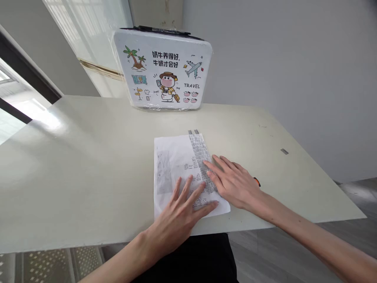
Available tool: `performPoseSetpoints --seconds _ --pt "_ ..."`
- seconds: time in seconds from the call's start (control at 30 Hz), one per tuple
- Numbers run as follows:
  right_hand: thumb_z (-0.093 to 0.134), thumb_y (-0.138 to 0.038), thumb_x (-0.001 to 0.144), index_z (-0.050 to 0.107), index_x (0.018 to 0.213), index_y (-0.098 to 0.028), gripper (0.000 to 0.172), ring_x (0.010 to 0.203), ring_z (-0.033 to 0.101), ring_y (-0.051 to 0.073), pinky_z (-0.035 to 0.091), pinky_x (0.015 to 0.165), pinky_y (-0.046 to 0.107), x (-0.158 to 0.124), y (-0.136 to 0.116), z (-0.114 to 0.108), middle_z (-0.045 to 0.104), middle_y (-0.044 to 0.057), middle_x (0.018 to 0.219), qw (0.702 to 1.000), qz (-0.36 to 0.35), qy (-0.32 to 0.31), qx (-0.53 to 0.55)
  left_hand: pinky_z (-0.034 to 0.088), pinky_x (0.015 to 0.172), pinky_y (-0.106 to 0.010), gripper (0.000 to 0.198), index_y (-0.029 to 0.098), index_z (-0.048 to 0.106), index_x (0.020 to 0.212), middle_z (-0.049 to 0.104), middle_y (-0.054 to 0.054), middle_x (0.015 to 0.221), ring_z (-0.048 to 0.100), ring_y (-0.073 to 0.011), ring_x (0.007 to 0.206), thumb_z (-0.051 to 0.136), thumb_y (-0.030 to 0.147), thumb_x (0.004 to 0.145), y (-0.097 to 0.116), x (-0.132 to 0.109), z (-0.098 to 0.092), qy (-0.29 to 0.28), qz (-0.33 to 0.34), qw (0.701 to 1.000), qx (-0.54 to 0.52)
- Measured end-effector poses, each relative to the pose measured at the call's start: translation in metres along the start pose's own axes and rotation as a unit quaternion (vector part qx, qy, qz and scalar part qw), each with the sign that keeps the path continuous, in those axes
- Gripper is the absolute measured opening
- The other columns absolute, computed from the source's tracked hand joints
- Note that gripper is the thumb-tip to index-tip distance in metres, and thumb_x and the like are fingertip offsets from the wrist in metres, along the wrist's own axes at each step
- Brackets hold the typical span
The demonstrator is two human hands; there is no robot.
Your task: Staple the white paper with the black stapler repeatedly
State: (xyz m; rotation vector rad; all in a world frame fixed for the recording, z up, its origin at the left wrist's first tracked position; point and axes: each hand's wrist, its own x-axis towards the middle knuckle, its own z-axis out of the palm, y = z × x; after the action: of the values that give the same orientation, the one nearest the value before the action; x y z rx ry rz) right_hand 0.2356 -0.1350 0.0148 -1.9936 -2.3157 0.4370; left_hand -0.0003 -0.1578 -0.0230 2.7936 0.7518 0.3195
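A white sheet of paper [176,147] lies on the table, with small printed text and a grey printed patch on it. Along its right side runs a woven-looking band of narrow grey printed paper strips [198,146]; two strip ends stick out past the top edge. My left hand [179,214] rests on the lower part of the sheet, its fingers spread. My right hand [234,181] lies over the band's right edge with fingers stretched out, the fingertips touching the strips. Part of the band is hidden under the right hand.
A white case with cartoon prints [165,70], wrapped in clear plastic, stands at the back of the pale table [88,169]. A small orange and black object [257,181] peeks out behind my right wrist. One grey scrap [284,151] lies farther right.
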Motion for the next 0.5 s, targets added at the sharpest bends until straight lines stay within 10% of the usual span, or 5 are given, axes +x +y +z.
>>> performPoseSetpoints --seconds 0.2,0.5 --pt "0.020 -0.047 0.111 0.042 0.163 -0.029 0.060 0.158 0.030 0.036 0.036 0.121 0.061 0.002 -0.007 0.011 0.033 0.008 0.173 0.995 -0.016 0.036 -0.096 0.012 0.128 -0.070 0.094 0.036 0.038 0.162 0.014 -0.004 0.177 0.000 -0.0402 0.161 0.048 -0.012 0.082 0.001 -0.002 0.001 0.002 -0.002 1.000 0.001" --pt "0.027 -0.054 0.112 0.044 0.159 -0.038 0.053 0.151 0.046 0.026 0.043 0.122 0.050 -0.012 0.028 -0.017 0.050 -0.001 0.163 0.981 -0.068 0.035 0.178 0.017 0.126 -0.073 0.096 0.035 0.039 0.163 0.019 -0.006 0.176 0.003 -0.0415 0.160 0.042 -0.014 0.080 -0.005 -0.013 -0.006 -0.005 0.002 1.000 0.000"
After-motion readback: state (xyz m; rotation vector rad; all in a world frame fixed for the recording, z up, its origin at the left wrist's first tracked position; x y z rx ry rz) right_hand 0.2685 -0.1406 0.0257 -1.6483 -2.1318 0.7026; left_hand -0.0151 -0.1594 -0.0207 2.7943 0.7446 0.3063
